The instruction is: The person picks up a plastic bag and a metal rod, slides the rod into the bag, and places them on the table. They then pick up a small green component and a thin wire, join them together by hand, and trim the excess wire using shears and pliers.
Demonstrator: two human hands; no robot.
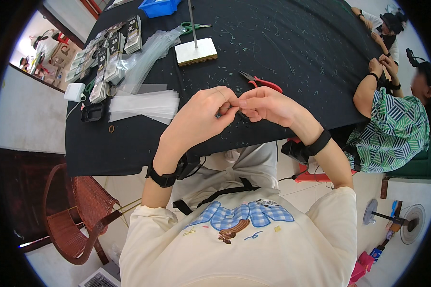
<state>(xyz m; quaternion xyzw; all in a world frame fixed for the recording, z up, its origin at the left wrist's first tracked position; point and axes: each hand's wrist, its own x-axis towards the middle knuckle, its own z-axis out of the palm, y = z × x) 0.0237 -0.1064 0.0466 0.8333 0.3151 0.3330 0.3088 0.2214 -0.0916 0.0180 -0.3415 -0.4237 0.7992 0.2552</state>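
My left hand [208,112] and my right hand [268,104] meet fingertip to fingertip above the near edge of the black-covered table. Both are closed in a pinch. A thin dark strand [221,93] runs over the left fingers to where the tips meet; its exact kind is too small to tell. Just beyond the right hand lie red-handled pliers [266,84], their jaws pointing away to the left. Past the hands, a metal rod [192,24] rises upright from a white block [196,51].
To the left lie clear plastic sleeves [146,105], stacked printed cards [105,60], a small black tray [93,113] and a white adapter [74,92]. Green scissors [195,27] and a blue bin [159,6] are farther back. Thread scraps litter the cloth [292,38]. Another person [392,119] sits at the right.
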